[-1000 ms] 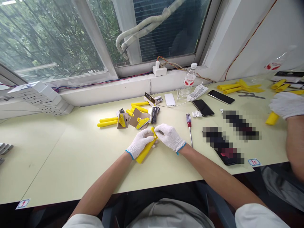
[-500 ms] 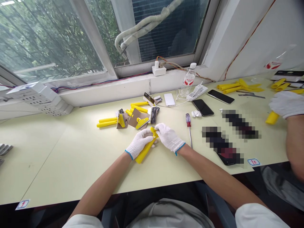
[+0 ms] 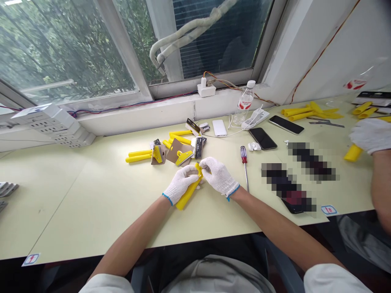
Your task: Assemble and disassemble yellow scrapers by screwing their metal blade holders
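Observation:
Both of my hands wear white knit gloves with blue cuffs. My left hand point(image 3: 181, 184) is wrapped round a yellow scraper handle point(image 3: 187, 197), which slants up and to the right just above the table. At the handle's upper end, the fingers of my right hand point(image 3: 217, 175) are pinched together; whatever they hold is too small to make out. Beyond my hands lie several yellow-handled scrapers, one with a yellow head point(image 3: 184, 157) by brown card and another point(image 3: 139, 156) to its left. A screwdriver point(image 3: 244, 158) with a clear, red-banded grip lies right of my right hand.
Farther right are a black phone point(image 3: 263, 138), another phone point(image 3: 286, 124), a white earbud case point(image 3: 254, 146) and pixelated dark items. A water bottle point(image 3: 245, 103) and power strip point(image 3: 255, 119) stand near the wall. A co-worker's gloved hand point(image 3: 371, 136) holds a yellow handle.
The view has shifted slightly. My hands stay at the upper end of the yellow handle, with only small finger movement of the right hand.

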A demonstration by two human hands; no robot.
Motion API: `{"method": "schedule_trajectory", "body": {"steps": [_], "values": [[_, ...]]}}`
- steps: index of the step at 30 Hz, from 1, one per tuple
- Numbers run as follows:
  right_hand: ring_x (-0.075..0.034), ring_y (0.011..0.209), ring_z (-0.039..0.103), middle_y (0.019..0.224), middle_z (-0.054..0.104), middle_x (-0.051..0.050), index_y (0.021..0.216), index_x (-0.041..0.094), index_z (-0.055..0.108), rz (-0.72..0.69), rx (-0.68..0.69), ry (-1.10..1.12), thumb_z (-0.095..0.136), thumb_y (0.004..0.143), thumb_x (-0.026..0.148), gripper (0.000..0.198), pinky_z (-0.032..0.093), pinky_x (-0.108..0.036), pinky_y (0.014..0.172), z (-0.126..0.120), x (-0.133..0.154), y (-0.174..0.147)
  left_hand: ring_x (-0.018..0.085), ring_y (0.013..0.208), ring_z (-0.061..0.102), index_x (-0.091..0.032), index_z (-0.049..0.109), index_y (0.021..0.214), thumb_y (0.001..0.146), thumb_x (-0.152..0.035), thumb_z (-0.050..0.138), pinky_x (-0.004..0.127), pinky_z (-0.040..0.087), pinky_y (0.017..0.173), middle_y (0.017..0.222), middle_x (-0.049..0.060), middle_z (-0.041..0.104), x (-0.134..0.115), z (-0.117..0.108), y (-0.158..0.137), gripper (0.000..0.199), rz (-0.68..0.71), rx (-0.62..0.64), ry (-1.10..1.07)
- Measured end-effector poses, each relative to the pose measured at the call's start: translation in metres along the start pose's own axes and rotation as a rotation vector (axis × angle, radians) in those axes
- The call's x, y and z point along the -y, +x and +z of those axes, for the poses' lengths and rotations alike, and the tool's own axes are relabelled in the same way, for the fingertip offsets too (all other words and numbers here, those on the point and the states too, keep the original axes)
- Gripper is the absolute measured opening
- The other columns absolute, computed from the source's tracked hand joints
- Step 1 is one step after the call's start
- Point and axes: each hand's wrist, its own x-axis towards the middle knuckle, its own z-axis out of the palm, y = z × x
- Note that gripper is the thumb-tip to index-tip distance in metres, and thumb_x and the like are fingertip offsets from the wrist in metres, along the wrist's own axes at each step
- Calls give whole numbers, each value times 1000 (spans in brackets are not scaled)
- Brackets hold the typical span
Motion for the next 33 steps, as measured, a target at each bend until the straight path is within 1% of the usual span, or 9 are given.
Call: {"method": "schedule_trajectory", "body": {"steps": [5,9,13,16,19,22,27,30,33], "values": [[-20,104,66,112,71,-12,113,16,72,29,0,9,60,102,21,17,58,-35,94,4,-3,1,24,95,78,-17,71,120,88,-34,85,36,67,79,121,13,75,-2,3,-1,39,10,-4,-1],[-22,104,66,108,71,-13,110,18,73,42,3,9,55,98,11,23,57,-35,94,7,-7,0,24,93,79,-17,71,120,88,-37,86,36,67,78,123,12,76,-1,2,-1,40,22,-1,5],[-22,106,66,112,71,-13,114,18,72,45,20,1,56,100,12,23,58,-35,97,10,-10,0,24,94,79,-17,71,120,88,-37,86,36,67,77,124,12,75,-2,3,-1,40,13,2,6],[-21,110,66,121,70,-13,120,16,71,44,33,-10,62,104,23,20,58,-38,101,10,-10,1,25,94,79,-17,71,119,87,-37,87,35,66,76,120,13,77,-4,5,-2,41,15,-3,-2],[-19,112,67,127,68,-11,127,15,68,44,39,-19,66,105,38,31,59,-40,101,7,-9,1,25,92,79,-16,71,119,85,-38,89,36,66,77,113,13,78,-4,6,-3,44,21,-19,-10],[-19,111,67,126,68,-10,128,14,68,44,41,-18,67,105,42,36,60,-39,99,5,-7,1,26,92,79,-16,71,119,84,-38,89,36,66,77,110,13,78,-4,6,-3,46,19,-20,-13],[-20,107,65,118,67,-12,120,16,68,50,28,-6,58,107,25,19,57,-38,100,1,-1,0,25,92,79,-17,72,120,85,-39,88,36,66,76,114,13,78,-2,2,-1,44,14,-15,18],[-22,108,65,115,67,-14,117,18,68,44,18,17,46,106,12,26,56,-36,101,-5,3,-2,26,96,79,-17,72,123,86,-39,88,36,67,77,118,14,77,0,1,0,46,7,-20,32],[-22,110,66,115,68,-14,116,18,69,31,20,46,46,103,9,28,56,-34,102,-9,4,-3,25,97,78,-18,73,123,87,-38,87,35,67,77,121,13,76,0,1,0,44,2,-18,35]]}}
